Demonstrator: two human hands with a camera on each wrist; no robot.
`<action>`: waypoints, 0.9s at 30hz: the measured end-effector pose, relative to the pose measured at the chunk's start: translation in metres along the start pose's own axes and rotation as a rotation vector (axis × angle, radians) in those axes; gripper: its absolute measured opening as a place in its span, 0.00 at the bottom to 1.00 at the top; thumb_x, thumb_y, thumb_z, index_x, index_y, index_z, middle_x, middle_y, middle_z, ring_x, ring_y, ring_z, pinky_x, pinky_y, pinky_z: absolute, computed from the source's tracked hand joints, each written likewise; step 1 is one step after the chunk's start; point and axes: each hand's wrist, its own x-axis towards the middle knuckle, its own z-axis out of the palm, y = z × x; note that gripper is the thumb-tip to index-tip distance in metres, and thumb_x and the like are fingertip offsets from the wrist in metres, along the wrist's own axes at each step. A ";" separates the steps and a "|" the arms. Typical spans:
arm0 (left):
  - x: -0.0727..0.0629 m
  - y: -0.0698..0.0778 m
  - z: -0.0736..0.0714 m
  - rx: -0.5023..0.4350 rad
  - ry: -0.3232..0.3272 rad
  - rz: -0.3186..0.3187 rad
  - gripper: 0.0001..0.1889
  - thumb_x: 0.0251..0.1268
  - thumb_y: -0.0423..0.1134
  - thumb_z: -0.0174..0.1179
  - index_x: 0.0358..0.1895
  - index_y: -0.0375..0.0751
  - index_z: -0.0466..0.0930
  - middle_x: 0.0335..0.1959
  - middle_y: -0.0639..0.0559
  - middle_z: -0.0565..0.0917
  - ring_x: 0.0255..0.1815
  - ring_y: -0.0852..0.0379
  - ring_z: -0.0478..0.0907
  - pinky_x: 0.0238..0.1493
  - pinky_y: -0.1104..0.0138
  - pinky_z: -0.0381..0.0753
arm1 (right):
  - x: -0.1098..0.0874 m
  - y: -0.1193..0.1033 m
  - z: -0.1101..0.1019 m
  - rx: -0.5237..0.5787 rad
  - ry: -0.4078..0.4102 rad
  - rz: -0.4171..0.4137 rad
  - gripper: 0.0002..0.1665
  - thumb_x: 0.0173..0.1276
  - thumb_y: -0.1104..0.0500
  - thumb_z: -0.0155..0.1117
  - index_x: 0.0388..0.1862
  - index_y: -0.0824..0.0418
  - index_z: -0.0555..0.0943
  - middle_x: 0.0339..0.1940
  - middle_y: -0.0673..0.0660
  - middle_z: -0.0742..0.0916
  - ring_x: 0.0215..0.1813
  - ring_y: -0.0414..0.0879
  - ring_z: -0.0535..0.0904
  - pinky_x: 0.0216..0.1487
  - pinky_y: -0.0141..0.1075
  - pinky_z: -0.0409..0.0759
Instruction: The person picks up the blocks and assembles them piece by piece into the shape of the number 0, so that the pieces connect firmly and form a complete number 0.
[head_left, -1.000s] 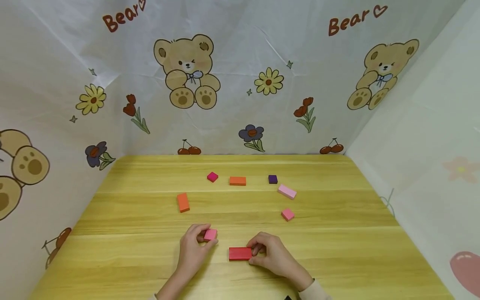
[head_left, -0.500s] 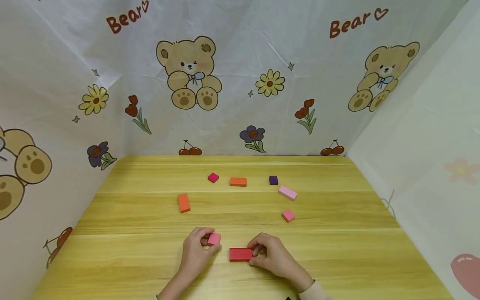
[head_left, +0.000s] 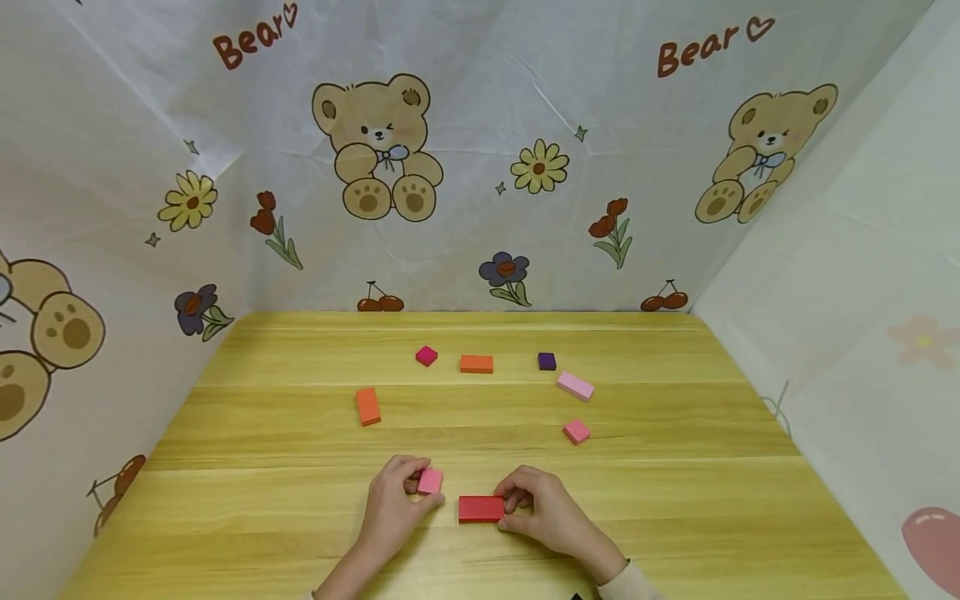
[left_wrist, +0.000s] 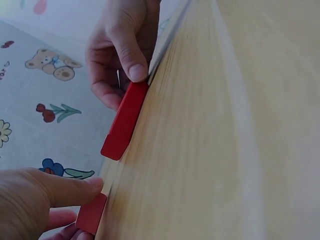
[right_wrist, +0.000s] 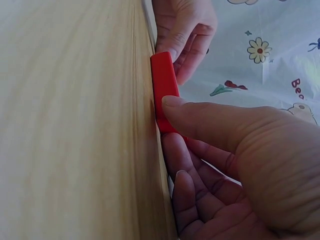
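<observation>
In the head view my left hand (head_left: 392, 504) pinches a small square pink block (head_left: 431, 481) between thumb and fingers, low over the table. My right hand (head_left: 546, 510) grips the right end of a long red block (head_left: 481, 509), which lies flat. A short gap separates the two blocks. From the left wrist, the thumb presses the near face of the pink block (left_wrist: 91, 214), and the red block (left_wrist: 125, 121) lies beyond it. The right wrist view shows thumb and fingers on the red block (right_wrist: 165, 90); the pink block is hidden there.
Farther back on the wooden table (head_left: 675, 433) lie two orange blocks (head_left: 368, 407), a magenta cube (head_left: 427, 356), a dark purple cube (head_left: 547, 362), a light pink oblong block (head_left: 575, 386) and a second pink square (head_left: 577, 431). A bear-printed cloth (head_left: 450, 183) borders the table.
My left hand has brought the pink block a little right and nearer, closer to the red block. The right hand and the red block have stayed practically still.
</observation>
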 end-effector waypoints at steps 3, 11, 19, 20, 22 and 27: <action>-0.001 0.001 0.000 0.012 -0.012 0.003 0.26 0.35 0.28 0.79 0.46 0.30 0.84 0.42 0.47 0.82 0.35 0.59 0.79 0.35 0.74 0.82 | 0.000 0.000 0.000 0.004 -0.004 0.009 0.15 0.54 0.64 0.76 0.41 0.59 0.83 0.37 0.51 0.83 0.36 0.37 0.80 0.39 0.28 0.82; -0.005 0.005 -0.001 0.038 -0.039 -0.006 0.24 0.40 0.24 0.75 0.47 0.29 0.84 0.42 0.47 0.82 0.34 0.58 0.80 0.36 0.73 0.81 | 0.001 0.000 0.000 0.000 -0.010 0.008 0.15 0.55 0.64 0.76 0.41 0.59 0.83 0.37 0.52 0.83 0.36 0.37 0.80 0.39 0.28 0.82; -0.005 0.005 0.000 0.037 -0.028 0.004 0.20 0.44 0.22 0.72 0.46 0.30 0.85 0.38 0.49 0.82 0.34 0.59 0.78 0.36 0.73 0.81 | 0.002 -0.001 0.000 -0.006 -0.013 0.008 0.15 0.54 0.65 0.76 0.41 0.60 0.83 0.36 0.52 0.83 0.36 0.38 0.80 0.39 0.29 0.82; -0.005 0.006 0.000 0.038 -0.030 0.004 0.20 0.44 0.23 0.72 0.46 0.30 0.85 0.38 0.50 0.82 0.34 0.59 0.78 0.36 0.72 0.81 | 0.001 -0.001 0.000 -0.008 -0.012 0.008 0.15 0.54 0.65 0.76 0.41 0.60 0.83 0.36 0.52 0.83 0.36 0.38 0.80 0.39 0.29 0.82; -0.005 0.006 0.000 0.042 -0.036 -0.002 0.20 0.44 0.24 0.72 0.46 0.31 0.85 0.36 0.51 0.81 0.34 0.60 0.77 0.36 0.72 0.81 | 0.001 -0.001 0.000 -0.014 -0.009 0.007 0.15 0.54 0.65 0.76 0.40 0.60 0.83 0.36 0.52 0.83 0.36 0.37 0.80 0.39 0.29 0.82; -0.006 0.008 0.001 0.060 -0.055 -0.016 0.21 0.42 0.26 0.75 0.46 0.34 0.85 0.35 0.54 0.80 0.35 0.61 0.74 0.36 0.73 0.79 | 0.000 0.000 0.000 -0.023 0.000 0.001 0.15 0.54 0.64 0.76 0.41 0.59 0.83 0.37 0.52 0.83 0.36 0.37 0.80 0.39 0.29 0.82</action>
